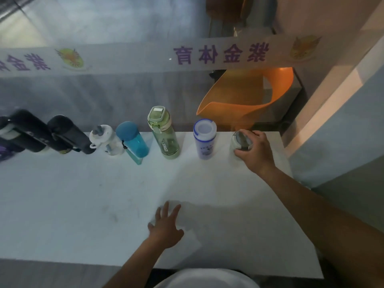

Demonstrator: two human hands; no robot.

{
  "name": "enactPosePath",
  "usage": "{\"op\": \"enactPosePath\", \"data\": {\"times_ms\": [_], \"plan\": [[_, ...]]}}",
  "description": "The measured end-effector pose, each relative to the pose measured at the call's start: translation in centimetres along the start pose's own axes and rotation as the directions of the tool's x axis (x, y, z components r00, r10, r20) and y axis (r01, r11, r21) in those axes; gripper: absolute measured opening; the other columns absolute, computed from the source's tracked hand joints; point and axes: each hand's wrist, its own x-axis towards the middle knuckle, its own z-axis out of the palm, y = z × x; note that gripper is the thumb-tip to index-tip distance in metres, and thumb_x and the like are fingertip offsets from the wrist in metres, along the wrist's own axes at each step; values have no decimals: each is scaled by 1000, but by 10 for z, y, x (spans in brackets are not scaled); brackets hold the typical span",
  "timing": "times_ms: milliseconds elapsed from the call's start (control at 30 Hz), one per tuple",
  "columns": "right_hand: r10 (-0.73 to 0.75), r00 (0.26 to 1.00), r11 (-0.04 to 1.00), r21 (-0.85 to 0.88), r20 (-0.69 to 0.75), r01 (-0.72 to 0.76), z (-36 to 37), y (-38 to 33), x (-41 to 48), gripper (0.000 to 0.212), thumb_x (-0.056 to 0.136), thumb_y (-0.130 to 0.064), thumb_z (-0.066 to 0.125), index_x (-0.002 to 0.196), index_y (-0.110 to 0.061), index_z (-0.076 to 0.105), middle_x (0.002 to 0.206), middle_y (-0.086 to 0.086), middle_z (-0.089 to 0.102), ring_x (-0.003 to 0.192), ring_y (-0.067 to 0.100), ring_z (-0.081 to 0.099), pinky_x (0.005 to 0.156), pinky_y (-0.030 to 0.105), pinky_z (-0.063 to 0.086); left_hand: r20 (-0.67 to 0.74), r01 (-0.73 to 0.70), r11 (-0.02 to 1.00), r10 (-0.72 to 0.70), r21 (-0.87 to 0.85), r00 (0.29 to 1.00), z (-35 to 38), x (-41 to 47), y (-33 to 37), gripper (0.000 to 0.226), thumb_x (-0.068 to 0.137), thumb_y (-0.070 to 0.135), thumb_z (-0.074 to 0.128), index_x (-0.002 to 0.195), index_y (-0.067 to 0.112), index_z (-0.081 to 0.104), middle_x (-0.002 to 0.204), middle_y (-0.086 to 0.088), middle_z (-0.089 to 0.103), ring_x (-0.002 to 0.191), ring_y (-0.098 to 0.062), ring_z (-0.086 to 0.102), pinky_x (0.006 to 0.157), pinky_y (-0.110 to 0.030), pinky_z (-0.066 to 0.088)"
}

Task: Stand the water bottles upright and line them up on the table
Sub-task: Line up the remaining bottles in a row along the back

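Water bottles stood upright in a row along the far edge of the white table (104,204) as I watched through the head camera. The table filled most of the view, pale and faintly smudged. Behind it ran a glass wall with a white banner (145,57) printed in purple characters, and through the glass I saw an orange chair (245,94).

Going by size along the row, two black bottles (52,134) leaned in the wide-angle view at the far left, touching each other, with more dark shapes beyond them that I could not make out. The green bottle (165,136) stood tallest near the middle, with the teal bottle (133,142) just to its left. Right of the green one stood the white-and-blue bottle (204,140), apart from its neighbours. The small clear bottle (106,141) with a white lid sat between the black pair and the teal one.

At the right end, my right hand (254,151) was wrapped around the grey-lidded bottle (241,141), fingers closed on its body while it stood on the table. My left hand (166,225) lay near the front edge, palm down, fingers spread flat on the surface and holding nothing.
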Motion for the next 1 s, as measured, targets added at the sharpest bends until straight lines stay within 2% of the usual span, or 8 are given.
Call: {"op": "enactPosePath", "data": {"times_ms": [267,500,667,733,833,900,1000], "plan": [[-11,1000,999,38,18,10,12,12,22,60,69,-21,81,124,-22,58,127,9,49,110,27,51,89,28,43,-35,-7,998,9,59,999,15,-5,-4,87,90,44,55,153,45,-5,163,4,-20,151,-26,-12,118,-53,21],[-31,999,998,57,10,30,14,15,24,60,72,-25,80,126,-24,54,130,7,47,114,28,48,98,39,46,-43,-12,998,14,55,999,15,-4,-4,86,90,42,55,152,49,-5,163,6,-21,151,-26,-13,117,-56,20],[-27,1000,998,57,4,26,16,15,25,65,76,-26,80,132,-23,49,136,6,44,120,26,45,102,38,45,-55,-31,997,35,71,998,14,-5,-8,87,89,42,57,151,49,-4,163,6,-19,151,-26,-11,116,-57,18],[-17,1000,998,57,13,16,17,16,25,69,77,-26,79,136,-23,45,138,6,42,122,25,43,103,37,44,-46,-35,997,38,67,998,12,-5,-8,87,89,41,57,152,49,-3,163,7,-19,151,-26,-12,117,-56,18],[26,999,997,74,31,-28,18,17,21,81,77,-34,78,143,-33,31,148,4,33,125,23,39,101,32,41,-13,-38,998,39,43,999,9,-4,-9,86,89,40,57,152,49,-1,163,7,-19,151,-24,-12,117,-54,21],[64,998,997,44,2,-65,18,14,9,89,75,-43,77,145,-37,22,154,5,25,134,28,33,105,39,38,-8,-36,999,37,16,999,5,-4,-11,86,88,42,58,152,49,1,163,7,-17,151,-24,-10,117,-54,24],[82,997,997,18,-17,-82,16,2,-26,92,77,-47,74,147,-34,17,158,7,16,142,30,21,111,46,28,-27,-13,999,12,-39,1000,-3,-7,-15,84,89,45,57,152,50,2,164,5,-15,152,-24,-8,119,-54,19]]}}
